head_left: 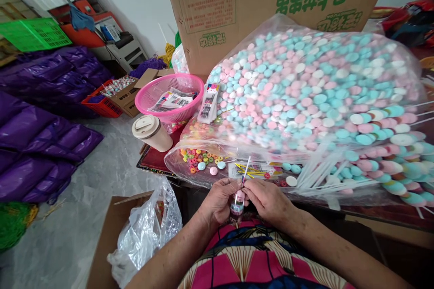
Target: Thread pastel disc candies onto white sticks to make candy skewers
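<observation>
A: What are the hands doing right now?

B: Both meet just in front of the big candy bag (312, 95), at the near table edge. The left hand (219, 198) is closed around a small wrapped candy stick (238, 201), its packet hanging between the palms. The right hand (267, 199) pinches the top, where the white stick pokes up toward the bag.

A: So which step is this?

B: I judge it as the sealing or wrapping of one pop: the candy sits inside its little sleeve and the fingers work at the neck.

A: And the next move?

B: Probably a tight twist or closure at the neck, needing a steady grip from the left while the right fingertips turn.

A: What else is around?

B: Left of the bag sit a pink basket (171, 95) and a lidded cup (151, 132). Loose ring candies (198, 157) lie in front of it, and an open carton (111, 239) with a clear plastic bag (145, 230) stands below its left end.
</observation>
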`<move>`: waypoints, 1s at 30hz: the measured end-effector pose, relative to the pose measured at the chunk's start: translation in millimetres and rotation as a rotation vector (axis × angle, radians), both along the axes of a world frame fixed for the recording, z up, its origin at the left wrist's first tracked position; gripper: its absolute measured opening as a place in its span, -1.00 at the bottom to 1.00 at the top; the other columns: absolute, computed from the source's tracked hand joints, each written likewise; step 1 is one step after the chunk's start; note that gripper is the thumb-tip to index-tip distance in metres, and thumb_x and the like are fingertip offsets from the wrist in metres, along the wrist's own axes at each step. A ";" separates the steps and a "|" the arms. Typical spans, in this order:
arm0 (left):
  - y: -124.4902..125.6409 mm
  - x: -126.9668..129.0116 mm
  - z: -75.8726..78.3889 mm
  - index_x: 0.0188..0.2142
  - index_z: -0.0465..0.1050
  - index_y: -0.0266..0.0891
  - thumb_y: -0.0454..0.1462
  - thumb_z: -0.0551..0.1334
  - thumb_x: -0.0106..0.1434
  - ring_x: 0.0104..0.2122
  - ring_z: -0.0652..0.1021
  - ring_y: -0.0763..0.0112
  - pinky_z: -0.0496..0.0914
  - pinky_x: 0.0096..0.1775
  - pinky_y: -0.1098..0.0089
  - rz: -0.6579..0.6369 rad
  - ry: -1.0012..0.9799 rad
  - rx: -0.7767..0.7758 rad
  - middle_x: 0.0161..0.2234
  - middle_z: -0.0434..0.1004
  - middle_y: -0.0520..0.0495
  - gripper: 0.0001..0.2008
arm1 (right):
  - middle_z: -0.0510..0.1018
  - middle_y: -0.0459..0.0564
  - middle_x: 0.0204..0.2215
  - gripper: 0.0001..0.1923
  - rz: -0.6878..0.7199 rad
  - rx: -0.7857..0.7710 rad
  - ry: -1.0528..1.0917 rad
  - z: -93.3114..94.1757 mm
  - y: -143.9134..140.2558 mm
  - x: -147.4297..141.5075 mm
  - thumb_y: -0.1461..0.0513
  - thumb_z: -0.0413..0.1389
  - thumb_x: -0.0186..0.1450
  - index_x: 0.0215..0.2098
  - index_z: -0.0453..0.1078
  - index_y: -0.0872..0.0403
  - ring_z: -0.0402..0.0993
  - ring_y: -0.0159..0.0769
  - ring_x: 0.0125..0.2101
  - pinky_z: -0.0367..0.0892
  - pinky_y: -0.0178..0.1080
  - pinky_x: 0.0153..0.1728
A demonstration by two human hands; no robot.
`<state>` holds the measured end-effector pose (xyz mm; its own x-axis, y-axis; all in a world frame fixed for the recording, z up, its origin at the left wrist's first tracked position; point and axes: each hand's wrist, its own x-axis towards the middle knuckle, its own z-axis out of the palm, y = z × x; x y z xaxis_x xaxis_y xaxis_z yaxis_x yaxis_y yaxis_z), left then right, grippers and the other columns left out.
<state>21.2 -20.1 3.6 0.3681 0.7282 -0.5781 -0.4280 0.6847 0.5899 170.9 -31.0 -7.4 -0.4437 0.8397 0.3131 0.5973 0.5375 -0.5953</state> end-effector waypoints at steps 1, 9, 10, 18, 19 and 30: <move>0.0 0.8 1.3 -0.57 0.38 -0.33 -0.14 0.47 -0.19 -0.69 0.42 0.52 0.33 -0.58 0.49 0.007 0.011 0.011 -0.67 0.43 0.01 -0.63 | 0.45 0.02 -0.51 -0.74 0.026 0.039 -0.033 2.6 0.6 1.8 0.33 -0.18 0.31 -0.42 0.30 0.10 0.34 -0.30 -0.48 0.21 -0.28 -0.45; 8.5 14.6 17.9 -0.54 0.30 -0.28 -0.10 0.45 -0.15 -0.70 0.40 0.52 0.38 -0.58 0.45 -0.019 0.038 0.096 -0.69 0.39 0.08 -0.60 | 0.40 0.01 -0.59 -0.71 0.008 0.331 -0.236 24.9 13.7 17.4 0.39 -0.15 0.29 -0.50 0.30 0.11 0.25 -0.30 -0.55 0.10 -0.24 -0.50; 10.7 16.2 23.2 -0.51 0.33 -0.28 -0.10 0.44 -0.13 -0.69 0.41 0.52 0.38 -0.57 0.44 -0.043 0.034 0.110 -0.66 0.40 0.08 -0.62 | 0.38 0.00 -0.60 -0.71 -0.016 0.364 -0.243 26.4 15.6 19.4 0.38 -0.14 0.30 -0.51 0.30 0.10 0.23 -0.30 -0.56 0.07 -0.23 -0.52; 26.1 23.0 56.4 -0.56 0.40 -0.33 -0.21 0.40 -0.10 -0.69 0.32 0.61 0.17 -0.61 0.55 -0.094 0.196 0.325 -0.69 0.37 0.07 -0.75 | 0.36 -0.03 -0.59 -0.72 -0.122 0.515 -0.204 36.3 19.7 26.3 0.41 -0.16 0.30 -0.48 0.28 0.10 0.25 -0.32 -0.53 0.10 -0.27 -0.48; 27.1 23.5 57.2 -0.57 0.39 -0.32 -0.22 0.38 -0.10 -0.69 0.32 0.61 0.16 -0.61 0.54 -0.100 0.229 0.335 -0.70 0.37 0.08 -0.76 | 0.36 -0.04 -0.60 -0.71 -0.116 0.526 -0.201 36.8 19.1 26.5 0.42 -0.16 0.30 -0.49 0.27 0.10 0.24 -0.33 -0.54 0.09 -0.27 -0.49; 28.7 27.3 73.0 -0.08 0.38 -0.22 -0.05 0.31 0.05 -0.10 0.45 0.16 0.24 0.00 0.17 0.194 0.827 1.051 -0.19 0.51 -0.18 -0.52 | 0.33 -0.13 -0.61 -0.83 -0.459 0.596 0.148 76.3 36.7 36.4 0.37 -0.09 0.30 -0.44 0.20 0.06 0.23 -0.41 -0.59 0.13 -0.34 -0.54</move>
